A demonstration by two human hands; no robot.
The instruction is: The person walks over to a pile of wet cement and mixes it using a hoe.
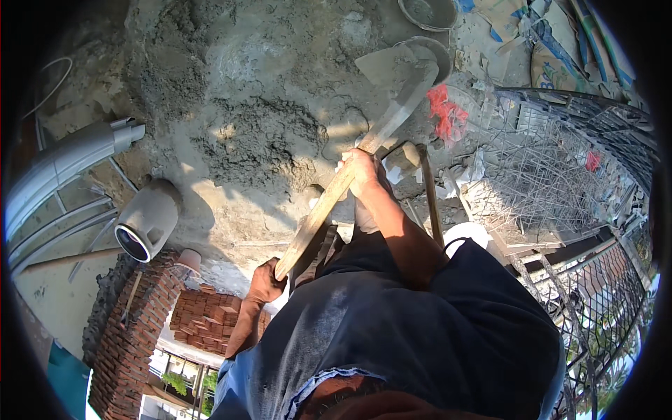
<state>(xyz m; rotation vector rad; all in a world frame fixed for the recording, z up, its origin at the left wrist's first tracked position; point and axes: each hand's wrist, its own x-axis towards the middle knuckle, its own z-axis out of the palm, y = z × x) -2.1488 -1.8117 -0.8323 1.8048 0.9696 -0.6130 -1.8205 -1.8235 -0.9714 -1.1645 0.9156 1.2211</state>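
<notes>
My left hand (265, 282) is closed around the butt end of a hoe's wooden handle (320, 212), by my left hip. Farther up the same handle, my right hand (361, 169) grips it in front of my body. The handle slants up to the right, its upper part coated in grey mortar. At its far end the hoe's flat metal blade (386, 65) lies beside and partly over a mortar-stained bucket (441, 55). Left of the handle spreads a rough heap of wet grey mortar (262, 142) on the ground. Whether the blade touches the ground I cannot tell.
Another bucket (428, 13) holds grey material at the top. Torn sacks (556, 65), a red plastic bag (448, 115) and tangled wire (546, 178) lie right. Left are a grey pipe fitting (152, 220), a brick wall (131, 336) and stacked bricks (205, 320).
</notes>
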